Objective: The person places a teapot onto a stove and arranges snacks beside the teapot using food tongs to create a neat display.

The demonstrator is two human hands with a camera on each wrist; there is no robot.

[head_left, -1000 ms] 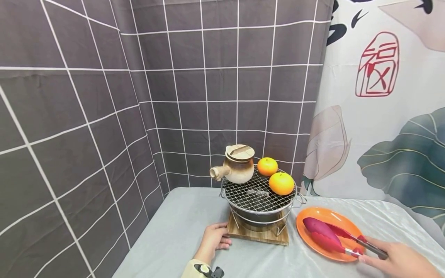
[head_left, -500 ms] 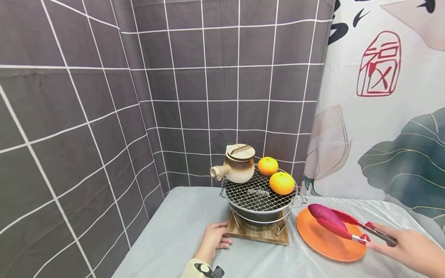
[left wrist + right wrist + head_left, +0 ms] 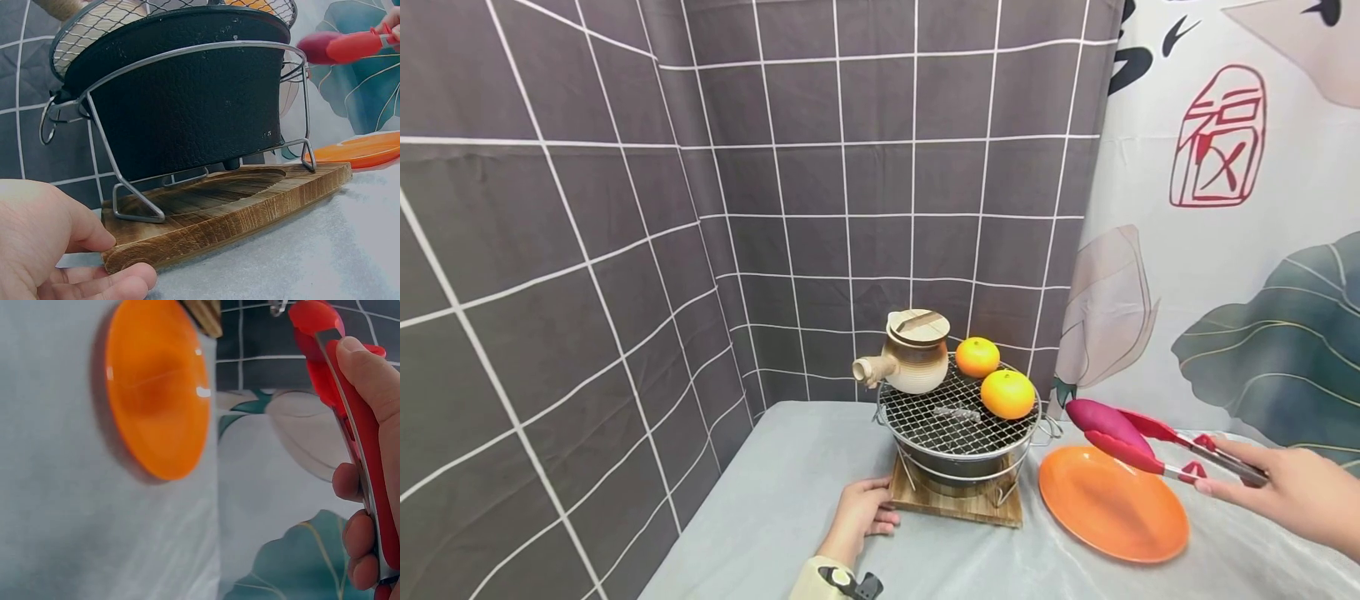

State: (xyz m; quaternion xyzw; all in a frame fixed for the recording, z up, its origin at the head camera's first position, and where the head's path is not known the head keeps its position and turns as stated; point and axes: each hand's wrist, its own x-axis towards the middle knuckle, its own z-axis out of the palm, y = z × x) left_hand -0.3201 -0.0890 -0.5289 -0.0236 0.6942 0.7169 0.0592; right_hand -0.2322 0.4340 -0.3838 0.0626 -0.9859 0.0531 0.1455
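Observation:
My right hand (image 3: 1296, 487) grips red-tipped tongs (image 3: 1122, 452) by their handle. Between the tong heads is a purple sweet potato (image 3: 1097, 417), raised above the far side of an orange plate (image 3: 1123, 517). In the right wrist view the tongs' red head partly covers the sweet potato. At the left front corner of a wooden board (image 3: 958, 507), my left hand (image 3: 863, 515) pinches the edge, the thumb on it and the other fingers along its side, as the left wrist view shows. On that board stands a round black grill (image 3: 187, 94) in a wire stand.
A wire mesh (image 3: 917, 425) tops the grill. It bears a clay pot (image 3: 917, 367) with a side handle and a wooden lid, two oranges (image 3: 1007, 394) and a small grey piece (image 3: 957, 414). A pale cloth (image 3: 760, 517) covers the table; a gridded curtain hangs behind.
The tongs have lifted the sweet potato up off the orange plate, toward its far side. My right hand has risen with them. My left hand has stayed at the board's corner.

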